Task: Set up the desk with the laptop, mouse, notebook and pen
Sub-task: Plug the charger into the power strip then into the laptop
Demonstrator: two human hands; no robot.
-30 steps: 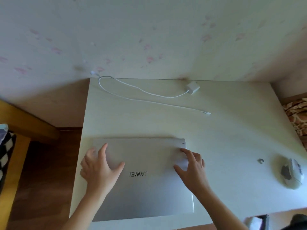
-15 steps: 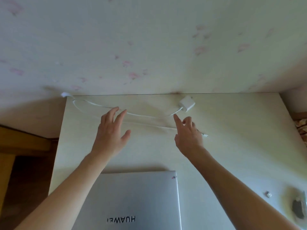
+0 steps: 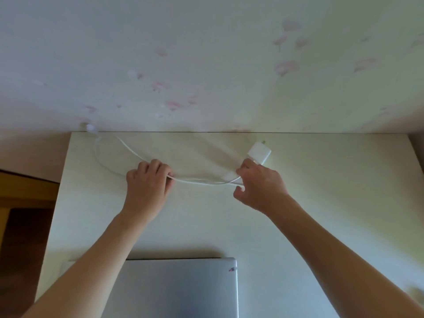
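While the closed silver laptop [image 3: 181, 288] lies flat at the near edge of the desk [image 3: 321, 203], its lid down and nothing plugged into it, both forearms reach over and past it toward the far side. This looks like a clearing or connecting step within the setup: the white charging cable [image 3: 202, 180] is being gathered before the laptop is opened. The mouse, notebook and pen are not in view, so I judge the task to be at an early stage.

Beyond the laptop, the left hand [image 3: 146, 184] rests knuckles up on the desk, fingers curled shut around the cable where its long loop sweeps back from the far left corner. The right hand [image 3: 259, 187] is level with it and well apart, wrist bent, fingers pinched on the cable's other end just beside the white power adapter [image 3: 259, 152]; its thumb hangs free below. Between the two hands the cable sags in a shallow arc, touching the desk.

Farther still, the cable's loop runs to the desk's back left corner against the flowered wall [image 3: 206, 65]. The next move probably calls for lifting both hands together so the slack does not snag, then carrying adapter and cable clear or toward the laptop.
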